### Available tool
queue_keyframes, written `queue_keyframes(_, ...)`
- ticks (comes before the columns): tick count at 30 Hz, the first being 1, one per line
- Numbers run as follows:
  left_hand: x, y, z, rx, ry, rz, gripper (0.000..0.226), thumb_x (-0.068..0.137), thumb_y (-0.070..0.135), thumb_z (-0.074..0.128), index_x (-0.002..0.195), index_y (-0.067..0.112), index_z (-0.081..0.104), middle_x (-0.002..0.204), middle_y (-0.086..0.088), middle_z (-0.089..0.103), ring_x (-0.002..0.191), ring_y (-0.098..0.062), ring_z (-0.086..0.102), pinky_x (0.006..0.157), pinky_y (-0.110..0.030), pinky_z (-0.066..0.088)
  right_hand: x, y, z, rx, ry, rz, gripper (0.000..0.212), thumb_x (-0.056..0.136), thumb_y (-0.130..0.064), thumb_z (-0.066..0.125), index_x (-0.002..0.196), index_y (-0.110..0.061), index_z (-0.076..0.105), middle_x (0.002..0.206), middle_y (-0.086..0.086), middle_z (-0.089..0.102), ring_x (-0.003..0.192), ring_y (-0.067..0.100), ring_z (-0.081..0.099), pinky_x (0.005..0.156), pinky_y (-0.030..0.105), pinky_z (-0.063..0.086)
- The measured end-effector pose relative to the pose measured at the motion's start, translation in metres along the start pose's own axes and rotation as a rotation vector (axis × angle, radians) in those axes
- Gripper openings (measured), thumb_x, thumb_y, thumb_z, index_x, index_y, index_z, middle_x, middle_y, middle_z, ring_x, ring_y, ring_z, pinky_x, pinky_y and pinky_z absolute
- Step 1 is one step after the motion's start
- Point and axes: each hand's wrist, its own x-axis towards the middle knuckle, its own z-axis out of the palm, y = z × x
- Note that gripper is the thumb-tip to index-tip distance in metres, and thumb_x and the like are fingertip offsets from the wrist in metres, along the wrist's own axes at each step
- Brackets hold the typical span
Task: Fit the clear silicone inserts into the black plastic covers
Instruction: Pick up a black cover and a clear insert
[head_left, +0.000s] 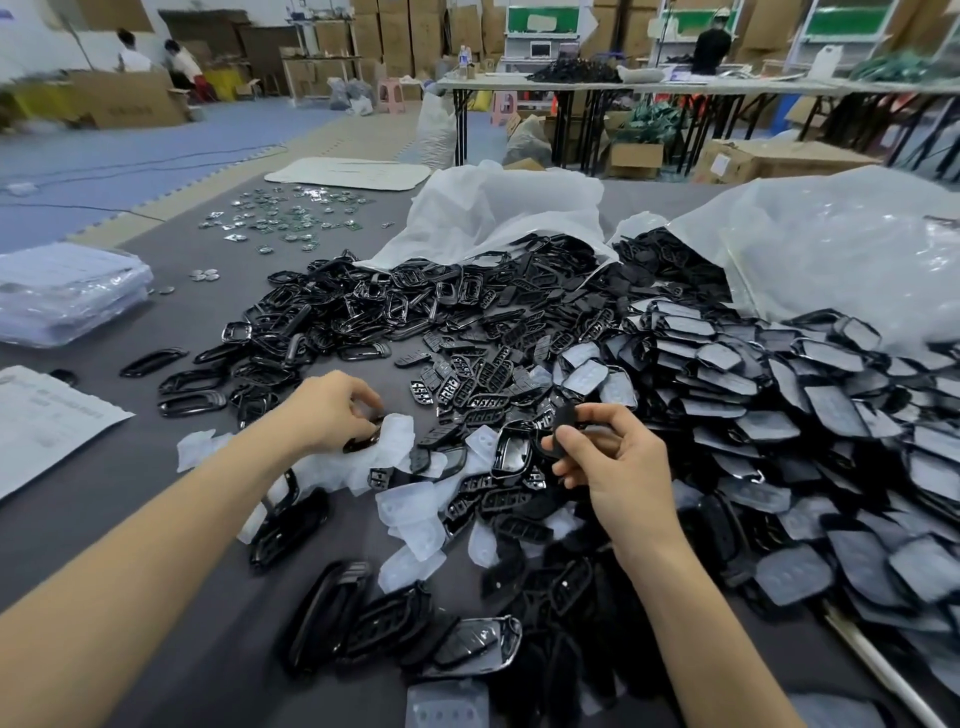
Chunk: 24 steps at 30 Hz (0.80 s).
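**A:** On the head view, what are the parts made of?

**B:** Hard black plastic covers (467, 384), oval, with rows of button cut-outs. Also milky clear silicone inserts (410, 506), soft, flat and dimpled. They lie mixed on the matte grey tabletop (156, 467).

**A:** What crowds the fingers?

**B:** Beyond them, a heap of shiny black plastic frames (337, 317) spills from a crumpled white plastic bag (498, 208). Right of the right hand (613, 467) is a stack of fitted covers (779, 395) with pale pads in them.

**A:** And the grips?

**B:** The right hand's fingers (597, 415) pinch a matte black cover piece (563, 423), held clear of the tabletop. The left hand (327, 410) curls its fingers (363, 402) around a glossy black oval cover (363, 442), which rests on clear inserts just under the fingertips. More inserts lie between the two hands and nearer than them.
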Motion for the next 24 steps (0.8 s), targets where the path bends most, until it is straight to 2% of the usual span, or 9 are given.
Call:
queue_keyframes(4,0.004,0.0,-0.004,-0.037,-0.014,-0.028,0.015,0.085,0.013,0.064,0.096,0.017,0.074,0.077,0.004,0.066,0.072,-0.011,0.059,0.066,-0.02,0.044,0.0,0.0,0.0,-0.016,0.019,-0.013,0.01,0.088,-0.004,0.064,0.093,-0.012,0.06,0.074,0.005,0.073,0.051,0.011,0.059,0.047,0.02,0.046)
queue_keyframes(6,0.006,0.005,-0.004,-0.056,0.087,-0.006,0.013,0.085,0.013,0.063,0.088,0.017,0.075,0.075,0.005,0.067,0.065,-0.006,0.059,0.057,-0.014,0.043,0.0,0.0,0.0,-0.017,0.035,-0.025,0.011,0.088,-0.003,0.064,0.091,-0.013,0.06,0.073,0.006,0.073,0.049,0.011,0.058,0.046,0.02,0.046)
queue_keyframes(9,0.009,0.011,-0.004,-0.054,0.262,0.033,0.015,0.083,0.007,0.06,0.077,0.016,0.072,0.073,0.002,0.068,0.064,-0.008,0.057,0.056,-0.014,0.038,0.0,0.001,0.001,-0.013,0.046,-0.037,0.01,0.088,-0.003,0.063,0.09,-0.012,0.06,0.072,0.007,0.072,0.05,0.013,0.059,0.047,0.021,0.048)
queue_keyframes(11,0.009,0.014,-0.002,-0.031,0.227,0.037,0.014,0.082,0.011,0.065,0.07,0.018,0.064,0.071,0.004,0.065,0.066,-0.009,0.057,0.052,-0.015,0.035,0.0,0.001,0.001,-0.009,0.05,-0.037,0.009,0.088,-0.003,0.063,0.091,-0.01,0.06,0.069,0.005,0.071,0.05,0.015,0.061,0.047,0.022,0.049)
queue_keyframes(14,0.007,0.016,0.009,0.051,0.117,0.033,0.01,0.084,0.023,0.07,0.085,0.014,0.065,0.088,-0.002,0.066,0.076,-0.014,0.055,0.065,-0.024,0.041,0.0,0.002,0.002,-0.012,0.044,-0.029,0.008,0.088,-0.003,0.063,0.093,-0.007,0.059,0.065,0.0,0.069,0.05,0.016,0.062,0.048,0.023,0.051)
queue_keyframes(17,0.007,0.015,0.012,0.055,0.138,0.023,0.014,0.086,0.013,0.066,0.1,0.01,0.065,0.106,-0.009,0.065,0.092,-0.02,0.056,0.075,-0.027,0.043,0.0,0.002,0.002,-0.003,0.039,-0.021,0.008,0.088,-0.003,0.064,0.092,-0.008,0.059,0.065,0.002,0.068,0.051,0.018,0.064,0.049,0.024,0.052)
queue_keyframes(20,0.008,0.01,0.007,0.113,0.116,-0.002,0.035,0.085,0.002,0.058,0.119,0.01,0.06,0.121,-0.014,0.06,0.109,-0.025,0.057,0.086,-0.029,0.046,0.0,0.003,0.002,0.021,0.04,-0.01,0.008,0.088,-0.003,0.064,0.094,-0.007,0.06,0.072,0.008,0.067,0.053,0.02,0.065,0.05,0.024,0.052)
queue_keyframes(24,0.009,0.01,0.002,0.251,0.05,0.015,0.046,0.082,0.007,0.062,0.127,0.011,0.056,0.12,-0.011,0.06,0.114,-0.025,0.054,0.088,-0.031,0.047,0.0,0.003,0.003,0.066,0.037,0.005,0.016,0.088,-0.001,0.063,0.1,-0.012,0.061,0.076,0.012,0.065,0.053,0.02,0.065,0.051,0.024,0.053)
